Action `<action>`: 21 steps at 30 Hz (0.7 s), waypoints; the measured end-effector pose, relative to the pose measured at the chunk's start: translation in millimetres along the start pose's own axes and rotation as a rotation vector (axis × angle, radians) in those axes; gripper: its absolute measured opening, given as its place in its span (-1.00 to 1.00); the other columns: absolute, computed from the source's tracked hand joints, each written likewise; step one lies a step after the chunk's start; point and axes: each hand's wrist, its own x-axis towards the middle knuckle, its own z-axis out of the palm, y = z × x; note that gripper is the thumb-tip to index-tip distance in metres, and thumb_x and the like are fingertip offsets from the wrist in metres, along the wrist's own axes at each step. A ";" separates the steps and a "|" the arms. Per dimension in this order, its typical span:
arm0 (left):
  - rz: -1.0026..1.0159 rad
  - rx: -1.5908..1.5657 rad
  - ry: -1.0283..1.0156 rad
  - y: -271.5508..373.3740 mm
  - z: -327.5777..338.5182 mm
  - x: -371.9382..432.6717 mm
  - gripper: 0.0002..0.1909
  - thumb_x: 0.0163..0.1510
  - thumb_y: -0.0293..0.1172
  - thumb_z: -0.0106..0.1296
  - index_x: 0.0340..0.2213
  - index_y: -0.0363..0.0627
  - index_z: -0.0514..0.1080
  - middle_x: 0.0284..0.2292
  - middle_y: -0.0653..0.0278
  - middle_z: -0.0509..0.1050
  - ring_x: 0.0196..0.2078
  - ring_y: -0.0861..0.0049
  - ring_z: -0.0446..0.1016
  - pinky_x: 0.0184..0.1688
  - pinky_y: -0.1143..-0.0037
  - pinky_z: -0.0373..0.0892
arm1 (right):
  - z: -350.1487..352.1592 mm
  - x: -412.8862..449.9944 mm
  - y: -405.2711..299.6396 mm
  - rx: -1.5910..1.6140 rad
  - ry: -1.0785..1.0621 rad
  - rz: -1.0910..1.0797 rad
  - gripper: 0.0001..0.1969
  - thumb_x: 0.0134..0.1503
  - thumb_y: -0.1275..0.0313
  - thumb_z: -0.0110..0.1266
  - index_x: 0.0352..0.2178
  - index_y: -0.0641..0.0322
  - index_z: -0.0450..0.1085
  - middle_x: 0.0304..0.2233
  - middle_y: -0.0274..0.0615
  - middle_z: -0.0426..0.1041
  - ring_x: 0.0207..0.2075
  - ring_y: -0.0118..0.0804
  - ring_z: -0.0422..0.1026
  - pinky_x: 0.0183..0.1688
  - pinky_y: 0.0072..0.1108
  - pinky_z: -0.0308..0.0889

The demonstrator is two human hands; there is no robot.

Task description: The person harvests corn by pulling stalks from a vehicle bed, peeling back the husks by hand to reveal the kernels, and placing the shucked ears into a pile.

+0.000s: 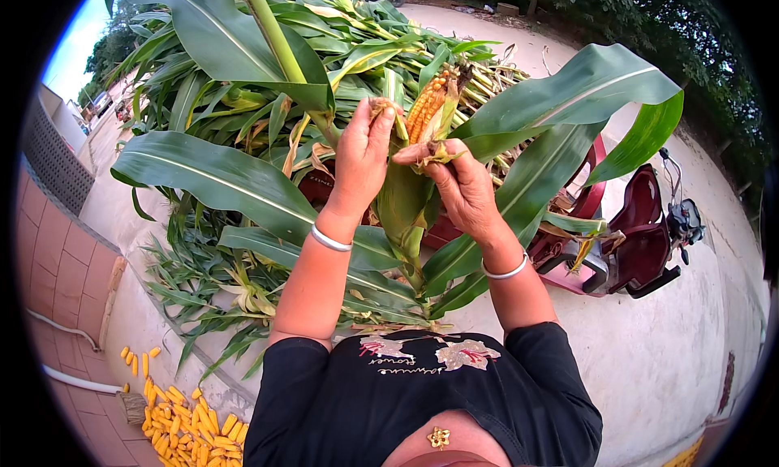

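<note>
An ear of corn (425, 109) stands half bared between my hands, its orange kernels showing above the green husk (398, 202). It grows on a cut corn stalk (281, 32) with broad leaves (572, 96) spread to both sides. My left hand (367, 147), left of the ear, pinches a dry brownish tip of husk (382, 106). Just below the bared kernels, my right hand (464, 184) grips a peeled strip of husk (439, 153) between thumb and fingers. The lower part of the ear is covered by husk.
A heap of corn stalks (341, 47) lies ahead on a dark red cart. At the right stands the vehicle's seat (639, 208) with handlebars. Husked corn cobs (188, 427) are piled at lower left, near a brick wall (61, 248) and a white pipe (82, 380).
</note>
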 end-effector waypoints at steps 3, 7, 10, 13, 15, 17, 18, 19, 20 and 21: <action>-0.160 -0.332 0.132 -7.9 8.3 3.5 -0.84 0.23 -0.35 -0.13 -0.30 -0.19 0.33 -0.42 0.39 0.36 -0.37 0.70 0.29 -0.24 0.64 0.27 | 13.7 -12.0 0.7 -0.262 -0.127 -0.149 -0.89 0.14 0.59 -0.07 -0.26 0.31 0.26 -0.31 -0.07 0.40 -0.31 -0.11 0.42 -0.14 -0.41 0.30; -0.356 -0.686 0.290 -32.9 0.8 23.8 -0.87 0.21 -0.37 -0.11 -0.35 -0.17 0.31 -0.47 0.42 0.31 -0.46 0.71 0.23 -0.38 0.67 0.22 | 20.0 -34.7 3.1 -0.171 -0.132 -0.103 -0.86 0.04 0.60 -0.02 -0.31 0.31 0.25 -0.39 0.01 0.32 -0.31 0.09 0.32 -0.22 -0.30 0.24; -0.423 -0.539 0.406 -40.8 11.7 32.8 -0.88 0.20 -0.37 -0.11 -0.34 -0.16 0.33 -0.47 0.41 0.31 -0.48 0.70 0.23 -0.43 0.65 0.23 | 12.0 -77.4 12.3 -0.127 -0.190 -0.008 -0.84 0.01 0.64 -0.03 -0.32 0.31 0.25 -0.41 0.00 0.31 -0.32 0.04 0.32 -0.22 -0.32 0.25; -0.463 -0.704 0.391 -51.1 23.2 41.9 -0.85 0.23 -0.34 -0.16 -0.42 -0.07 0.27 -0.60 0.43 0.25 -0.59 0.67 0.23 -0.47 0.57 0.29 | 6.1 -114.0 17.1 -0.135 -0.161 0.026 -0.84 -0.01 0.65 -0.03 -0.34 0.30 0.25 -0.42 -0.01 0.31 -0.31 0.04 0.33 -0.20 -0.33 0.25; -0.456 -0.646 0.371 -55.7 35.3 46.0 -0.81 0.23 -0.31 -0.17 -0.46 -0.07 0.23 -0.66 0.44 0.20 -0.65 0.65 0.18 -0.52 0.55 0.28 | 2.7 -135.0 22.3 -0.161 -0.126 0.050 -0.84 -0.03 0.65 -0.03 -0.35 0.29 0.25 -0.42 -0.01 0.31 -0.30 0.05 0.33 -0.19 -0.34 0.26; -0.472 -0.618 0.371 -52.8 45.3 47.3 -0.80 0.23 -0.31 -0.17 -0.47 -0.08 0.23 -0.66 0.44 0.19 -0.66 0.65 0.16 -0.55 0.56 0.25 | 0.0 -152.5 24.8 -0.181 -0.100 0.056 -0.82 -0.06 0.67 -0.01 -0.37 0.28 0.25 -0.42 -0.02 0.31 -0.30 0.06 0.33 -0.18 -0.33 0.26; -0.472 -0.587 0.370 -50.2 48.9 48.6 -0.79 0.23 -0.31 -0.17 -0.47 -0.10 0.23 -0.66 0.43 0.18 -0.67 0.65 0.14 -0.57 0.57 0.22 | -1.0 -157.5 23.7 -0.204 -0.102 0.054 -0.80 -0.09 0.68 0.01 -0.37 0.28 0.25 -0.42 -0.03 0.32 -0.29 0.05 0.33 -0.15 -0.31 0.27; -0.478 -0.578 0.370 -51.8 53.0 49.2 -0.79 0.23 -0.31 -0.17 -0.47 -0.10 0.23 -0.66 0.43 0.18 -0.67 0.65 0.14 -0.57 0.57 0.22 | -2.1 -166.9 23.7 -0.196 -0.097 0.059 -0.80 -0.09 0.68 0.01 -0.37 0.28 0.25 -0.42 -0.03 0.32 -0.29 0.05 0.33 -0.15 -0.31 0.27; -0.480 -0.551 0.351 -54.8 57.7 50.4 -0.79 0.23 -0.31 -0.17 -0.47 -0.10 0.22 -0.66 0.43 0.16 -0.68 0.65 0.12 -0.59 0.58 0.19 | -3.5 -179.3 24.7 -0.182 -0.102 0.063 -0.81 -0.06 0.69 -0.05 -0.36 0.28 0.24 -0.41 -0.04 0.31 -0.25 0.04 0.33 -0.11 -0.31 0.25; -0.484 -0.525 0.332 -56.6 63.2 51.0 -0.78 0.22 -0.32 -0.17 -0.48 -0.11 0.21 -0.67 0.43 0.15 -0.68 0.66 0.10 -0.61 0.58 0.16 | -5.1 -191.5 27.7 -0.171 -0.108 0.071 -0.82 -0.03 0.71 -0.10 -0.36 0.28 0.22 -0.39 -0.06 0.30 -0.22 0.03 0.32 -0.08 -0.31 0.23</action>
